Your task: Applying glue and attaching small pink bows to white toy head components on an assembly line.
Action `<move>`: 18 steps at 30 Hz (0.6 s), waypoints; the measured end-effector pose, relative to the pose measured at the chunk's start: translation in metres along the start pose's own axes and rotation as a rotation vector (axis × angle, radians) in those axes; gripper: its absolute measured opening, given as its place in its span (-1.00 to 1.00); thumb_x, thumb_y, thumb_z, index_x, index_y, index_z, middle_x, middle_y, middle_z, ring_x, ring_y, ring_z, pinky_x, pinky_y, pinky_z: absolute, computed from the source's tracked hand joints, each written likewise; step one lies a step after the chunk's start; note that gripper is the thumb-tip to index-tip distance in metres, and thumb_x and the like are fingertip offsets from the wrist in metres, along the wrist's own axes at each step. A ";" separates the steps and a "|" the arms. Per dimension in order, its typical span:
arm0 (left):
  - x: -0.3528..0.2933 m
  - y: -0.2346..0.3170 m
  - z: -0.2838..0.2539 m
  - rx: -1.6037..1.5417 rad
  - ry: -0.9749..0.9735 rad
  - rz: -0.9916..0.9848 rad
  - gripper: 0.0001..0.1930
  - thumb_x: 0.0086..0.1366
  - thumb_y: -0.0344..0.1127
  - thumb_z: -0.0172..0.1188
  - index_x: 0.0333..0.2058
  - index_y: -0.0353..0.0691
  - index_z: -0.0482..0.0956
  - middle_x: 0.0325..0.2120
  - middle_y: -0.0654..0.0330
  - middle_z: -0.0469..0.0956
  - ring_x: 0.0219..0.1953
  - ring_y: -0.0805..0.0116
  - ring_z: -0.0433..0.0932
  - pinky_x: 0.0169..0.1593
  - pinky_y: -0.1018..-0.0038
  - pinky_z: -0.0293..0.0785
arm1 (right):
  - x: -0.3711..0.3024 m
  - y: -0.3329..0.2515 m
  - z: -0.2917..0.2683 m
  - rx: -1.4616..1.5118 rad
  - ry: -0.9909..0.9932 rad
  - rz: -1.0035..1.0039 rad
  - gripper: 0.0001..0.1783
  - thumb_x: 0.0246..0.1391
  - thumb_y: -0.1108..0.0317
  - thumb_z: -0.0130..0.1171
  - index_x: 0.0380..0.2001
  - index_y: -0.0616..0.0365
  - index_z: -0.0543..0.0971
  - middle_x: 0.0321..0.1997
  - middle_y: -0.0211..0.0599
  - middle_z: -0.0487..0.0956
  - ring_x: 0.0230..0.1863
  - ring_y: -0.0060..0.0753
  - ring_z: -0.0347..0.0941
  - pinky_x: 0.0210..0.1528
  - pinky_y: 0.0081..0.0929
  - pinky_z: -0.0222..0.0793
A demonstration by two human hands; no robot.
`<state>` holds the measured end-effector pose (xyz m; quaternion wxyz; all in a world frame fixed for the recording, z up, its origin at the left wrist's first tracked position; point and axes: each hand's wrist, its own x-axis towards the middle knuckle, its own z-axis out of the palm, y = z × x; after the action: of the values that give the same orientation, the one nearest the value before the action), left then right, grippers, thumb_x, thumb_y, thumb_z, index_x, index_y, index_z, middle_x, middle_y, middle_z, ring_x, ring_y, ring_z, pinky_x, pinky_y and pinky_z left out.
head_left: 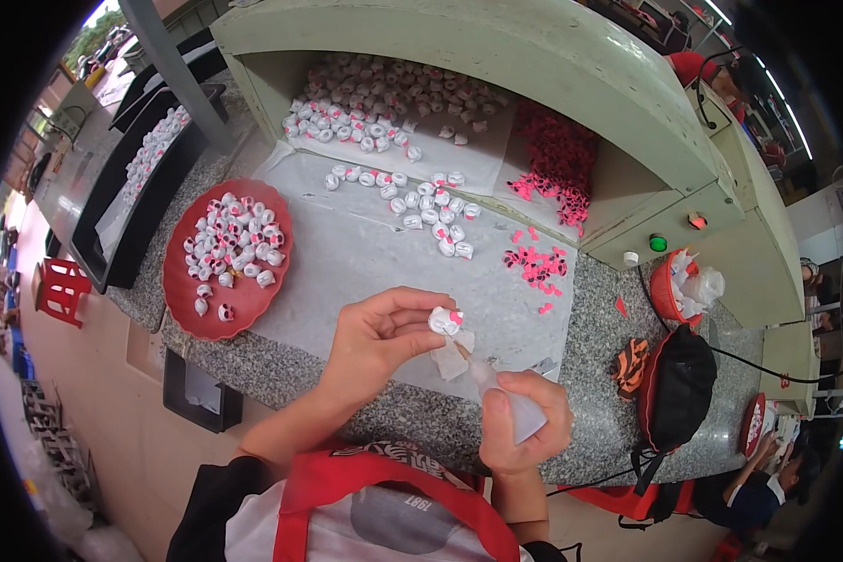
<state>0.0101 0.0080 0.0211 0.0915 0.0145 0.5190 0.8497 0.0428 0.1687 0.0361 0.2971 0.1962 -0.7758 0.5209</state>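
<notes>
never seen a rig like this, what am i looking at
No robot here: just a person's two bare hands, seen from above by a wide fisheye camera worn on the head, so straight edges bend. The left hand holds a small, rounded white piece with pink on it; the right hand grips a translucent plastic squeeze bottle, its thin tip near that piece. On the speckled grey counter lie a white sheet with white pieces and small pink pieces, and a red scalloped tray holding more white ones.
</notes>
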 end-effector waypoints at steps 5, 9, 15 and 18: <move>0.002 -0.002 -0.003 -0.045 -0.008 -0.037 -0.64 -0.03 -0.72 0.08 -0.18 -0.44 0.39 -0.22 -0.02 0.47 -0.15 0.28 0.47 -0.09 0.47 0.42 | -0.004 -0.006 -0.001 -0.027 0.048 0.133 -0.82 -0.23 0.46 0.14 -0.45 0.27 0.45 -0.50 -0.24 0.50 -0.53 -0.47 0.40 -0.46 -0.59 0.31; 0.003 -0.003 -0.004 -0.082 -0.013 -0.055 -0.64 -0.04 -0.72 0.08 -0.18 -0.42 0.40 -0.22 0.00 0.47 -0.15 0.28 0.47 -0.08 0.47 0.41 | -0.003 -0.005 -0.002 -0.005 0.058 0.132 -0.82 -0.22 0.45 0.14 -0.45 0.26 0.46 -0.50 -0.24 0.50 -0.53 -0.47 0.40 -0.45 -0.59 0.31; 0.002 -0.001 -0.005 -0.069 -0.001 -0.051 -0.64 -0.04 -0.72 0.08 -0.18 -0.42 0.40 -0.22 0.01 0.47 -0.15 0.29 0.47 -0.09 0.47 0.41 | -0.004 -0.005 -0.005 -0.042 0.062 0.153 -0.83 -0.23 0.45 0.14 -0.47 0.25 0.47 -0.51 -0.24 0.50 -0.54 -0.46 0.40 -0.45 -0.59 0.31; 0.002 0.000 -0.004 -0.078 -0.001 -0.064 -0.64 -0.04 -0.71 0.08 -0.18 -0.42 0.40 -0.22 0.02 0.47 -0.16 0.30 0.47 -0.08 0.47 0.41 | -0.002 -0.007 -0.006 -0.091 0.055 0.110 -0.83 -0.25 0.45 0.14 -0.48 0.24 0.47 -0.53 -0.25 0.50 -0.56 -0.47 0.39 -0.47 -0.60 0.31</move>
<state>0.0079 0.0049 0.0187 0.1191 -0.0053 0.4858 0.8659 0.0499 0.1717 0.0412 0.2978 0.1250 -0.7999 0.5058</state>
